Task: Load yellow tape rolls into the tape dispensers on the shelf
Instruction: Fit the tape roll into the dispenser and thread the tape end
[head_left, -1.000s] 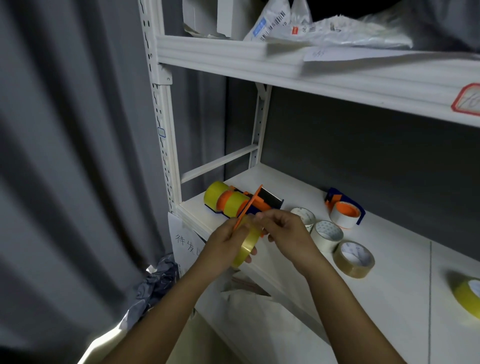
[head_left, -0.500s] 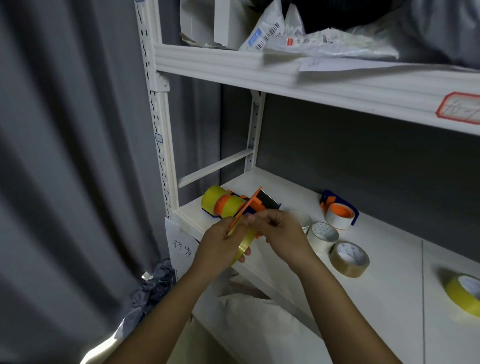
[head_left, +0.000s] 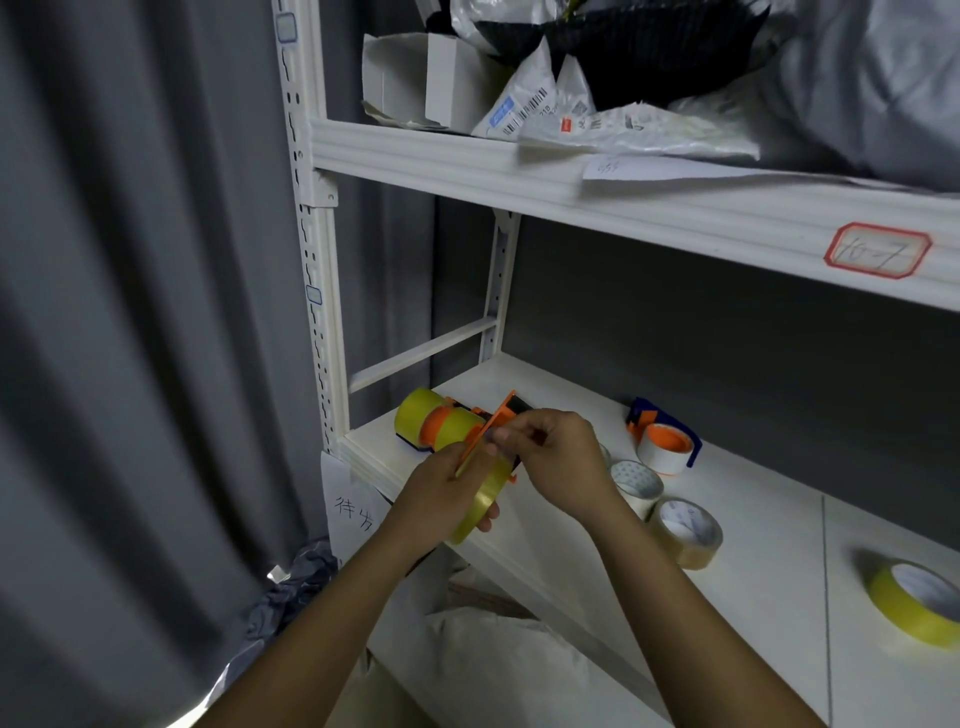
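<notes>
1. Gripping a yellow tape roll (head_left: 480, 506) from below, the left hand (head_left: 441, 501) has its fingers (head_left: 488, 519) curled round the rim.
2. The right hand (head_left: 558, 465) pinches the top of the roll beside an orange dispenser (head_left: 488, 431); what its fingertips clamp is hard to make out.
3. Both hands hover over the front edge of the shelf (head_left: 649, 571).
4. Behind them lie two loaded yellow rolls (head_left: 436, 423).
5. Further right sit a blue dispenser (head_left: 662, 436), three pale rolls (head_left: 685, 538) and another yellow roll (head_left: 917, 603).
</notes>
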